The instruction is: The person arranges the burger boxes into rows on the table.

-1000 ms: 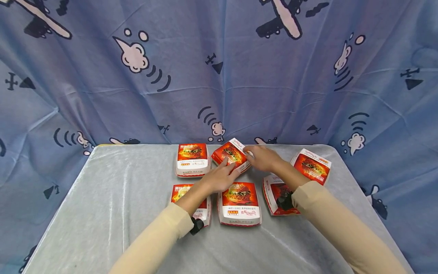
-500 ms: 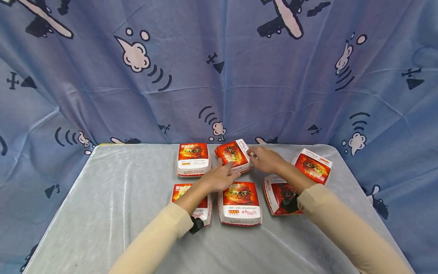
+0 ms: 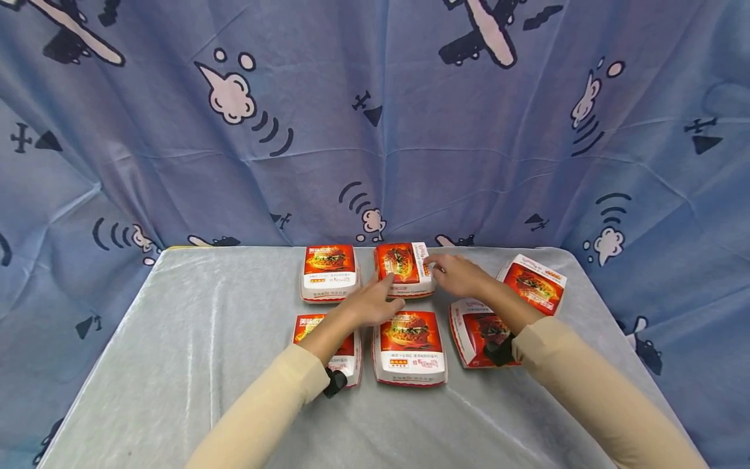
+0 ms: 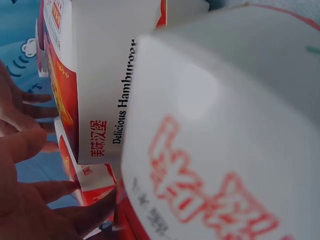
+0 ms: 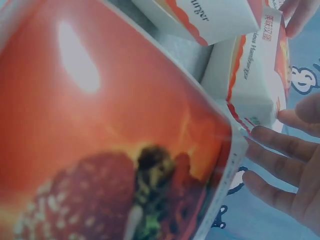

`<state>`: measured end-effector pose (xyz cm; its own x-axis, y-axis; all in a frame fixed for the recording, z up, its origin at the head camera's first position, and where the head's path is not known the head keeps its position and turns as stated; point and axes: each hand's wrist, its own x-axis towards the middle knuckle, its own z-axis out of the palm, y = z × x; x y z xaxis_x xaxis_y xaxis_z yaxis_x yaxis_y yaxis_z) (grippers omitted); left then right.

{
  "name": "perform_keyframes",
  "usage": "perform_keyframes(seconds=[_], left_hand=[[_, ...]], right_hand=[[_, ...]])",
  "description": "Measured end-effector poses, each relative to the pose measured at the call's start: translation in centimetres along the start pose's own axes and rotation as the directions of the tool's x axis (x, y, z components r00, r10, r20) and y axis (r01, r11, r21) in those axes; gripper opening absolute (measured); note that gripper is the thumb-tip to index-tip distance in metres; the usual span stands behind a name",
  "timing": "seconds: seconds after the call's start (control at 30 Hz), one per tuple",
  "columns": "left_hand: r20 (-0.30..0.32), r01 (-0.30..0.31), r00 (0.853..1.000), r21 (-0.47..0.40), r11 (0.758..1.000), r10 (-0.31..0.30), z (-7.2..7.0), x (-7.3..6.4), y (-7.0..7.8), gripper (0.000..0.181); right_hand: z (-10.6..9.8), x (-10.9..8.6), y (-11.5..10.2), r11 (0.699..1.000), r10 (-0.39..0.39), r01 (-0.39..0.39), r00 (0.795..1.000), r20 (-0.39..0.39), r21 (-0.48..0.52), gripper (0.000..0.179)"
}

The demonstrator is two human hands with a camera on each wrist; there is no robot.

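In the head view, a red and white hamburger box [image 3: 404, 264] lies at the back of the table, squared up beside another hamburger box [image 3: 331, 275]. My left hand [image 3: 366, 305] reaches over to its near-left corner, fingers stretched out and touching it. At the box's right side, the fingertips of my right hand [image 3: 461, 275] touch the edge; the right wrist view shows these fingers [image 5: 282, 142] spread and lightly bent against the white side. Neither hand wraps round the box. Just in front sits a third hamburger box [image 3: 410, 358], its far edge close to my left hand.
Under my left forearm lies a partly hidden hamburger box [image 3: 310, 324]. To the right, one hamburger box [image 3: 471, 332] sits partly beneath my right forearm, and a slanted hamburger box [image 3: 533, 286] is behind it. A patterned blue curtain [image 3: 375, 130] hangs behind the grey table [image 3: 152, 365].
The box between my hands has turned from a slant to nearly straight and shifted slightly right. My right hand has moved a little to the right with it; the other boxes stay put.
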<state>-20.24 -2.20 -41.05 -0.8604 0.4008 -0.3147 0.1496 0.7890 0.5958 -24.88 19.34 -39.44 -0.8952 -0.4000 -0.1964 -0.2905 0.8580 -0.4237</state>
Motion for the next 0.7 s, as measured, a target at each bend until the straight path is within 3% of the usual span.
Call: perform_keyframes(seconds=[0.27,0.5,0.7], left_hand=[[-0.039,-0.030,0.999,0.009,1.000,0.030,0.06,0.21,0.01,0.068],[-0.017,0.012,1.000,0.025,1.000,-0.012,-0.04,0.04,-0.01,0.069],[-0.022,0.031,0.999,0.011,0.999,-0.031,-0.32,-0.17,-0.11,0.070]], right_hand=[[0.07,-0.47,0.09,1.000,0.005,-0.005,1.000,0.012,0.001,0.035],[-0.03,-0.72,0.38,1.000,-0.010,0.010,1.000,0.007,0.001,0.035],[-0.30,-0.21,0.88,1.000,0.018,-0.018,0.999,-0.030,0.010,0.050]])
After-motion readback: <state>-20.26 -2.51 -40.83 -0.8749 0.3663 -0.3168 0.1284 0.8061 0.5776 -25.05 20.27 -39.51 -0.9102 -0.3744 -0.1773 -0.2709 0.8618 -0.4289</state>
